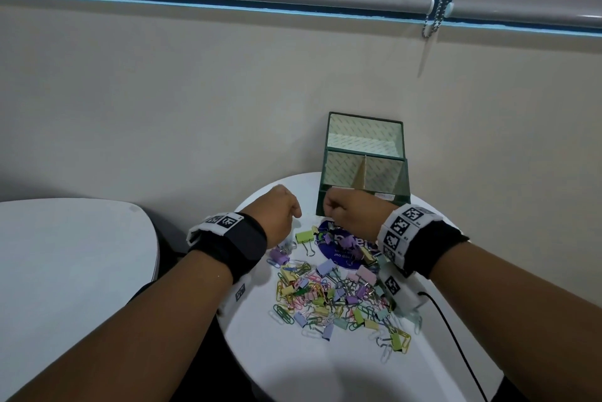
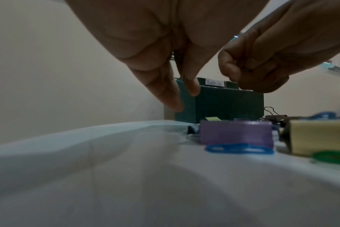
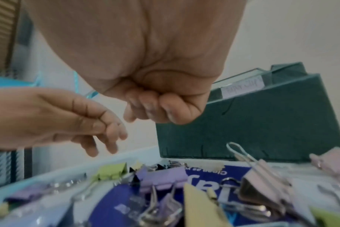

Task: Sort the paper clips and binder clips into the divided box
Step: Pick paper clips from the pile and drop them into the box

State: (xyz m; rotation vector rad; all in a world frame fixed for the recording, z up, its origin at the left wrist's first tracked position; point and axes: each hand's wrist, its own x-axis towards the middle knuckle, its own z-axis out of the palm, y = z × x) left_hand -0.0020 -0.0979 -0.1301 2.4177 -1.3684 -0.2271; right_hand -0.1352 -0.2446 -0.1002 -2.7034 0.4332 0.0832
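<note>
A heap of pastel binder clips and coloured paper clips (image 1: pixel 335 294) lies on the round white table (image 1: pixel 293 369). Behind it stands the green divided box (image 1: pixel 366 122), its compartments showing only patterned lining. In the right wrist view the box (image 3: pixel 262 126) carries a label reading Paper Clip (image 3: pixel 243 87). My left hand (image 1: pixel 290 211) hovers over the heap's far left edge with its fingers (image 2: pixel 165 86) hanging down, relaxed and holding nothing I can see. My right hand (image 1: pixel 342 206) is a tight fist (image 3: pixel 165 110) just in front of the box; nothing shows inside it.
A purple binder clip (image 2: pixel 235 133) and a blue paper clip (image 2: pixel 239 149) lie below my left hand. A round blue sticker (image 1: pixel 342 248) sits under the far clips. A black cable (image 1: pixel 456 336) runs along the table's right side. A second white table (image 1: pixel 65 255) stands left; the wall is close behind.
</note>
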